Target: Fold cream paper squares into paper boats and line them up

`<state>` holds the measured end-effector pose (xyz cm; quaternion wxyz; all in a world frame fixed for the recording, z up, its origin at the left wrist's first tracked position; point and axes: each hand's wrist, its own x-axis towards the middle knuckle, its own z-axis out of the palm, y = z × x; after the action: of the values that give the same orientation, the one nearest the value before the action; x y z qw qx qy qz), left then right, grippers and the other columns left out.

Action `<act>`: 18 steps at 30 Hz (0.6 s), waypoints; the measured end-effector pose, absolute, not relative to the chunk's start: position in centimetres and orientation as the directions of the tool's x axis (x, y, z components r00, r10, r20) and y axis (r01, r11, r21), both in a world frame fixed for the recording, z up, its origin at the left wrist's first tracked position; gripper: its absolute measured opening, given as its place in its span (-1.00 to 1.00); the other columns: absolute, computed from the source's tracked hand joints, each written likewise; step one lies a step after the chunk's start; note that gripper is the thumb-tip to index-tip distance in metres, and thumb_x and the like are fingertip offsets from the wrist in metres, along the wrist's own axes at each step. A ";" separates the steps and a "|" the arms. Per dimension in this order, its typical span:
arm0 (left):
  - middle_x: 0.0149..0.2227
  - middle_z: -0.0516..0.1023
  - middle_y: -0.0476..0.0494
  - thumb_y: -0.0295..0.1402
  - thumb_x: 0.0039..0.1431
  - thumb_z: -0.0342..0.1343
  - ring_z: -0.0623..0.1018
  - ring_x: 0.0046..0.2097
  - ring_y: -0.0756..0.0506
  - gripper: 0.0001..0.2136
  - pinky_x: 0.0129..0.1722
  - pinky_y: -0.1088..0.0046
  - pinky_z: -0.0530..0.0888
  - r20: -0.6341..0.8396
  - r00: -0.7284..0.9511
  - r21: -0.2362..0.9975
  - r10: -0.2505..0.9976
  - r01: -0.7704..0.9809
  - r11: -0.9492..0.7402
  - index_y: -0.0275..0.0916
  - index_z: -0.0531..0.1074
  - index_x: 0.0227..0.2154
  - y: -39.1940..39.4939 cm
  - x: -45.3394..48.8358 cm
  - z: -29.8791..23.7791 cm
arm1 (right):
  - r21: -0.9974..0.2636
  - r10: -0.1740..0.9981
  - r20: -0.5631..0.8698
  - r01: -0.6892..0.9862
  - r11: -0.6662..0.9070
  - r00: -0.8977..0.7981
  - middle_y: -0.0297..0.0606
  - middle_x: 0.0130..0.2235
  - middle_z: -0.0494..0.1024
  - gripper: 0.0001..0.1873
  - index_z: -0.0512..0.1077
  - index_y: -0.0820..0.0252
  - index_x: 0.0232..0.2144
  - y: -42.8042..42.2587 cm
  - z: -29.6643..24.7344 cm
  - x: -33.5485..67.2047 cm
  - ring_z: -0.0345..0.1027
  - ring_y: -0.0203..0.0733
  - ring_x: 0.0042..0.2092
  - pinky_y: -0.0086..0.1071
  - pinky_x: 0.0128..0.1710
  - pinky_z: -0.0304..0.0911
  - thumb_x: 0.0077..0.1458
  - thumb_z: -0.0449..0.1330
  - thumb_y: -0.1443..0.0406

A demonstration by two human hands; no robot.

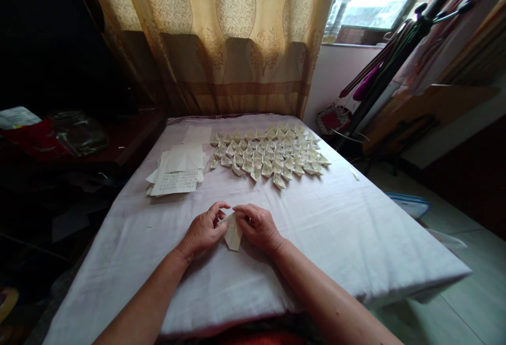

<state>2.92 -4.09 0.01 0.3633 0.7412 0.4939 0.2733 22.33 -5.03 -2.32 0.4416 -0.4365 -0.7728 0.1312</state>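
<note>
Between my two hands is a small piece of folded cream paper (pixel 234 237), its lower end narrowing to a blunt tip. My left hand (pixel 206 229) pinches its left edge with thumb and fingers. On the other side, my right hand (pixel 259 226) grips the upper right part, fingers curled over the top. Beyond them, many small folded paper boats (pixel 272 155) stand in close rows on the cloth. To the left lies a loose stack of paper sheets (pixel 177 168), the top front one covered in printed characters.
A white cloth covers the table (pixel 316 245). A patterned curtain (pixel 237 34) hangs behind its far edge. At the right stands a dark coat rack (pixel 395 55) near the window. A dark side table (pixel 130 144) with a red bag (pixel 31 136) is at the left.
</note>
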 end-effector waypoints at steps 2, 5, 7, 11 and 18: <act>-0.39 0.50 0.05 -0.27 0.05 0.12 0.49 -0.38 -0.02 -0.66 -0.33 0.46 0.40 0.027 0.331 0.878 0.943 0.443 -0.181 -0.16 0.38 -0.07 -3.8 2.9 -0.2 | -0.599 0.794 0.569 0.555 0.578 -0.214 -0.25 -0.35 0.59 -0.74 0.52 0.13 -0.20 -5.1 -2.2 22.4 0.44 -0.24 -0.37 -0.43 -0.32 0.35 0.10 0.09 0.39; -0.44 0.44 0.07 -0.17 0.00 0.18 0.47 -0.40 0.00 -0.60 -0.37 0.48 0.38 -0.011 0.269 0.959 0.963 0.274 -0.066 -0.20 0.36 -0.10 -3.5 3.1 -0.5 | -0.621 0.805 0.556 0.540 0.568 -0.207 -0.25 -0.35 0.60 -0.77 0.51 0.13 -0.24 -5.2 -1.9 22.4 0.45 -0.24 -0.36 -0.43 -0.32 0.35 0.10 0.08 0.38; -0.44 0.42 0.08 -0.12 -0.01 0.19 0.46 -0.43 0.01 -0.55 -0.42 0.51 0.36 -0.020 0.231 0.976 0.973 0.216 -0.031 -0.20 0.32 -0.08 -3.4 3.1 -0.5 | -0.628 0.809 0.546 0.533 0.567 -0.216 -0.27 -0.35 0.60 -0.77 0.50 0.13 -0.23 -5.3 -1.7 22.4 0.45 -0.24 -0.37 -0.44 -0.32 0.34 0.10 0.08 0.37; -0.40 0.42 0.07 -0.06 0.01 0.16 0.45 -0.46 0.02 -0.48 -0.48 0.52 0.34 -0.022 0.175 0.981 0.984 0.193 -0.013 -0.20 0.26 -0.01 -3.2 3.3 -0.5 | -0.643 0.829 0.499 0.533 0.550 -0.253 -0.32 -0.38 0.60 -0.75 0.49 0.13 -0.19 -5.6 -1.6 22.4 0.41 -0.27 -0.43 -0.47 -0.37 0.31 0.08 0.09 0.35; -0.39 0.46 0.05 -0.09 0.02 0.17 0.47 -0.43 0.01 -0.45 -0.43 0.51 0.37 -0.025 0.169 0.980 0.985 0.198 -0.009 -0.22 0.29 0.05 -3.2 3.4 -0.4 | -0.648 0.813 0.504 0.495 0.579 -0.291 -0.27 -0.29 0.60 -0.63 0.45 0.14 -0.11 -5.7 -1.6 22.7 0.42 -0.24 -0.36 -0.42 -0.31 0.35 0.00 0.07 0.39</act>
<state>3.36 -3.20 -0.38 0.4908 0.5862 0.5047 0.4010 22.66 -5.71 -1.55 0.4233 -0.4187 -0.7812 0.1879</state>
